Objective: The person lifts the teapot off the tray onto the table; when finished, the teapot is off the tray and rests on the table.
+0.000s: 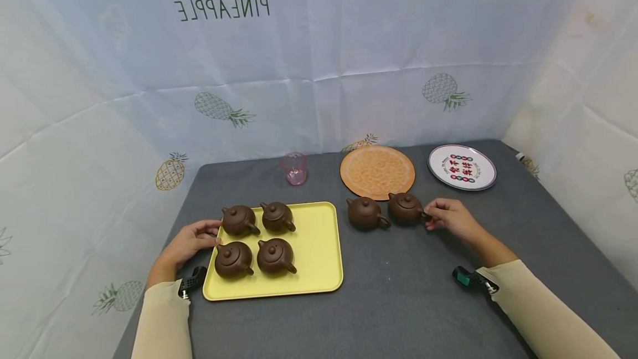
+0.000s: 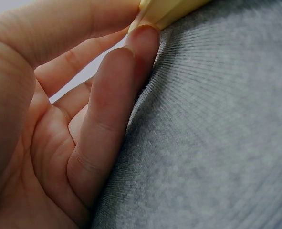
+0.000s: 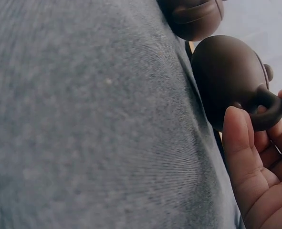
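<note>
Grip step, I judge: right hand [image 1: 451, 219] pinches handle [image 3: 267, 119] of teapot [image 1: 405, 208] on counter [image 1: 389, 292].
Left hand [image 1: 185, 245] seems to hold tray [image 1: 316, 248] edge, contact half hidden; next calls for clearing the second teapot [image 1: 364, 215].

Six teapots [image 1: 365, 213], one tray [image 1: 317, 248], one glass [image 1: 295, 169], one orange disc [image 1: 377, 172], one plate [image 1: 462, 167]

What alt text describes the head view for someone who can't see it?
A person's right hand pinches a brown teapot by its handle, beside a second teapot; the left hand grips a yellow tray bearing four teapots. Behind are a pink glass, round orange mat and white plate.
</note>
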A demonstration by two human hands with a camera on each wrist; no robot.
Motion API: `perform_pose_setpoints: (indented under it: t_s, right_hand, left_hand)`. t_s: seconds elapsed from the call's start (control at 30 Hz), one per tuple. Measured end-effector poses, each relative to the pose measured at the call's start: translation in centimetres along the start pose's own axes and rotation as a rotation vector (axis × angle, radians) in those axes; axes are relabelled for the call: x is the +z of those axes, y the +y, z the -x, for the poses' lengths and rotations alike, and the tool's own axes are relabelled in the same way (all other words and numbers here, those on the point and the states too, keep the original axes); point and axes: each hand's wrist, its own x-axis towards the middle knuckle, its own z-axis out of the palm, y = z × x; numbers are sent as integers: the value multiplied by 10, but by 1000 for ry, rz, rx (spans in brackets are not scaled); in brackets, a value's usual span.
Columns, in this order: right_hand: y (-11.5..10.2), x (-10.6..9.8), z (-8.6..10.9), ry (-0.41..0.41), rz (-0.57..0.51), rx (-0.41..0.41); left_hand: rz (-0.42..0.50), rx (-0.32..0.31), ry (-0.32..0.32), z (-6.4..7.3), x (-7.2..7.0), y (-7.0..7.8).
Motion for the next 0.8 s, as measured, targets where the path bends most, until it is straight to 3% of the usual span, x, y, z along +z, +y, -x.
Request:
perform_pose_setpoints:
  t_s: [0.3,0.6,0.8]
  right_hand:
    - [3,2,-1,-18,-21,13]
    - [3,4,2,-7,28,21]
    - [-5,1,2,73,287,5]
  left_hand:
    - [3,-1,2,-1,0,-1]
    - [1,-13,4,-2,0,2]
    - [-8,-37,11,-1,0,5]
